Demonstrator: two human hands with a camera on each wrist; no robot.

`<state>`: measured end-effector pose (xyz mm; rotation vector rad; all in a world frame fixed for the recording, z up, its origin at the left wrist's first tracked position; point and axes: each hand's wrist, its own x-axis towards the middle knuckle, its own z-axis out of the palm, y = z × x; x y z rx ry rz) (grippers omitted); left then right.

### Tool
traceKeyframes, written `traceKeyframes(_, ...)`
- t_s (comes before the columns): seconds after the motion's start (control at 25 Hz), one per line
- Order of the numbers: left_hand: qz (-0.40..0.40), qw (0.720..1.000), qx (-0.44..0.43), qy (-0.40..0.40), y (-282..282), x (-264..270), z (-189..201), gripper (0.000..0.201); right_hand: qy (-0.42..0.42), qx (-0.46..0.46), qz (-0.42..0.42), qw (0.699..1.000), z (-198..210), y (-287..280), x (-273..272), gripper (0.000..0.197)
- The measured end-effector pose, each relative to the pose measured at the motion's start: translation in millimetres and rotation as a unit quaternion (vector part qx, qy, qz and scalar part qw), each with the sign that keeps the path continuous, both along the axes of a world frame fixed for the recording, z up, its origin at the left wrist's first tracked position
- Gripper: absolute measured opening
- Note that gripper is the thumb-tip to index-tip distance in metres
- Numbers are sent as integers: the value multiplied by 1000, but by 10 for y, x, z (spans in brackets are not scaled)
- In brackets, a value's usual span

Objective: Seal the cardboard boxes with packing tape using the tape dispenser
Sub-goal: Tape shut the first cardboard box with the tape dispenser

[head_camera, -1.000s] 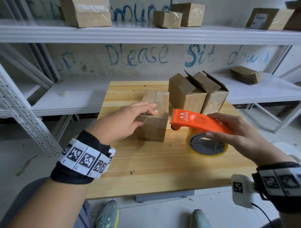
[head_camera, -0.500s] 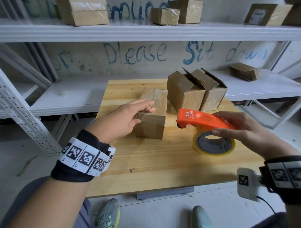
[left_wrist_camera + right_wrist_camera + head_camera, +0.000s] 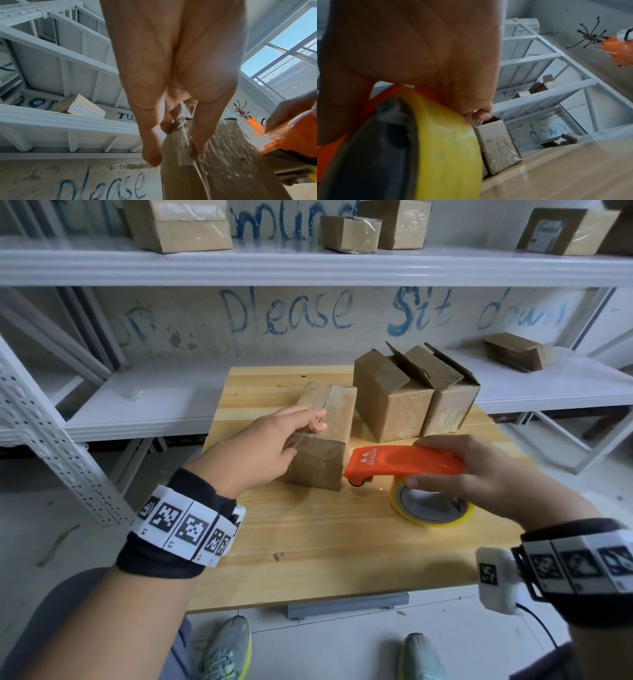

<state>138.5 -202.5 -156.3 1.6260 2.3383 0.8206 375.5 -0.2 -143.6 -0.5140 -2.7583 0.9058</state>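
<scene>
A small closed cardboard box (image 3: 329, 460) stands on the wooden table (image 3: 308, 549). My left hand (image 3: 308, 433) rests on it, fingers fairly straight on the top and thumb pressed on the near, taped face; the left wrist view shows that hand (image 3: 176, 155) on the glossy tape of the box (image 3: 223, 169). My right hand (image 3: 442, 470) grips the orange tape dispenser (image 3: 394, 465) with its yellow roll (image 3: 431, 517). The dispenser's nose sits low at the box's near right corner. In the right wrist view the roll (image 3: 447, 148) fills the foreground.
Two cardboard boxes with flaps up (image 3: 394, 402) (image 3: 452, 402) stand behind the dispenser. White metal shelving (image 3: 308, 265) surrounds the table and carries several taped boxes (image 3: 178, 224). A flat cardboard stack (image 3: 513, 356) lies on the right shelf. A small scrap (image 3: 279, 556) lies on the tabletop.
My right hand has lowered the dispenser from beside the box's top edge down to its lower right corner, the roll now close to the tabletop. The left hand has stayed on the box.
</scene>
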Motion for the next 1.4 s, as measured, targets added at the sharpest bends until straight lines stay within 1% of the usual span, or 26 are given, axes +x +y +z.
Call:
traceKeyframes(0.08, 4, 1000, -8, -15, -3, 1, 10, 73, 1, 16, -12, 1000, 29, -31, -75, 41)
traceKeyframes(0.2, 17, 999, -19, -28, -14, 40, 46, 81, 22, 65, -26, 997, 89, -84, -163, 35)
traceKeyframes(0.32, 26, 999, -34, -5, 3, 105, 67, 87, 7, 74, -56, 996, 191, -132, -263, 33)
traceKeyframes(0.48, 37, 998, -48, 36, 26, 138, 97, 78, -70, 29, -70, 995, 271, -94, -423, 28)
traceKeyframes(0.56, 36, 998, -46, 39, 23, 120, 97, 75, -86, 23, -63, 994, 270, -107, -452, 29)
traceKeyframes(0.6, 36, 998, -43, 40, 26, 116, 95, 73, -82, 24, -59, 995, 277, -129, -457, 28)
traceKeyframes(0.68, 35, 997, -42, 48, 40, 119, 91, 68, -61, 65, -50, 995, 301, -173, -458, 29)
traceKeyframes(0.76, 36, 997, -47, 58, 56, 131, 93, 65, -43, 131, -30, 990, 318, -197, -468, 35)
traceKeyframes(0.8, 36, 996, -49, 59, 62, 134, 94, 65, -37, 150, -20, 988, 327, -210, -465, 39)
traceKeyframes(0.92, 35, 996, -50, 63, 65, 128, 82, 64, -25, 180, -10, 983, 329, -253, -434, 46)
traceKeyframes(1.0, 33, 996, -45, 63, 75, 113, 73, 64, -33, 191, -20, 981, 322, -289, -423, 43)
traceKeyframes(1.04, 33, 997, -41, 60, 73, 103, 72, 63, -39, 184, -28, 982, 316, -310, -437, 40)
traceKeyframes(1.12, 38, 997, -35, 54, 63, 82, 81, 64, -58, 135, -52, 988, 308, -329, -489, 35)
traceKeyframes(1.24, 44, 997, -31, 52, 48, 65, 84, 67, -93, 58, -66, 992, 313, -311, -535, 36)
traceKeyframes(1.32, 42, 997, -28, 54, 52, 54, 81, 66, -106, 49, -57, 991, 321, -298, -551, 38)
traceKeyframes(1.4, 38, 997, -23, 59, 62, 43, 75, 66, -107, 72, -48, 991, 329, -301, -575, 39)
